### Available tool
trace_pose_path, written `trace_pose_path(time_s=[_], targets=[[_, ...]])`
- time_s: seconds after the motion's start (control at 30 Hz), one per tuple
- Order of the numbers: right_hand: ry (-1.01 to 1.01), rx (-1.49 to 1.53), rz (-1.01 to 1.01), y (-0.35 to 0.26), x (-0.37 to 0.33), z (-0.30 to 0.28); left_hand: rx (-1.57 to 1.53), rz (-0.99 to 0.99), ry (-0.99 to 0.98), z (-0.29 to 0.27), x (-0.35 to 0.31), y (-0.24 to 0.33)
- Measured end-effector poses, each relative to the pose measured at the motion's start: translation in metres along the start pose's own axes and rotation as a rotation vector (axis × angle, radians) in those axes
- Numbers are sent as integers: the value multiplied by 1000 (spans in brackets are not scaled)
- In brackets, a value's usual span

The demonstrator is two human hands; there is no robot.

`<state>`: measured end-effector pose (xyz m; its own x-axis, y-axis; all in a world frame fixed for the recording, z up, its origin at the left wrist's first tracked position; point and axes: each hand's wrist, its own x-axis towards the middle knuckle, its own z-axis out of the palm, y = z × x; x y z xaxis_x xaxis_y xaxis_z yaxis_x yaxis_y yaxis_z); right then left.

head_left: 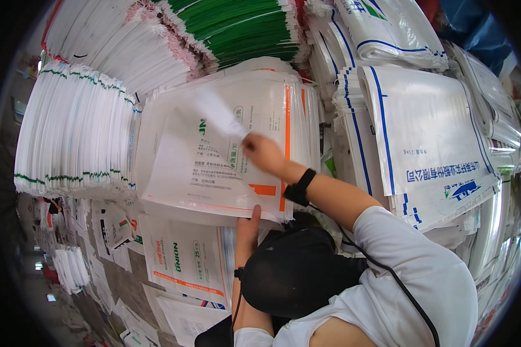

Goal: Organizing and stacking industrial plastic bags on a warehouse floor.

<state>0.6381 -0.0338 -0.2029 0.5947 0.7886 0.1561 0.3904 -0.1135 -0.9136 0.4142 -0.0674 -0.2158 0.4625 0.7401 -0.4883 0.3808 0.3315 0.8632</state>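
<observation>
Five piles of flat sacks occupy the work area. The blue-edged sack pile point(440, 121) stands at the right; directly to its left is the orange-striped sack pile point(168, 130), centred in front of the person, its printed face up. The green sack pile point(240, 29) lies beyond it, and the green-edged white sack pile point(75, 124) stands just beside it at the left. The lower orange-striped sack pile point(185, 260) sits nearer the person. The right hand point(263, 153), above the central pile, is clenched on one end of a white strip point(217, 110); the strip is blurred and its material unclear. The left hand point(249, 225) touches the central pile's near edge; whether it grasps that edge cannot be told. A black wristband point(300, 188) encircles the right wrist.
</observation>
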Motion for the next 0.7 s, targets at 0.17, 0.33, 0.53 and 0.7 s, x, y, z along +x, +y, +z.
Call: trace_pose_path(time_s=[0.17,0.33,0.53,0.7], targets=[[-806,325,-257,-54,-46,39,232,293,-53,1,-2,6],[133,-8,125,39,-2,4,-153,72,108,-2,5,1],[153,-373,619,90,22,-42,-248,41,92,-9,4,-4],[279,-308,573,94,24,-45,-163,42,73,-5,0,5]])
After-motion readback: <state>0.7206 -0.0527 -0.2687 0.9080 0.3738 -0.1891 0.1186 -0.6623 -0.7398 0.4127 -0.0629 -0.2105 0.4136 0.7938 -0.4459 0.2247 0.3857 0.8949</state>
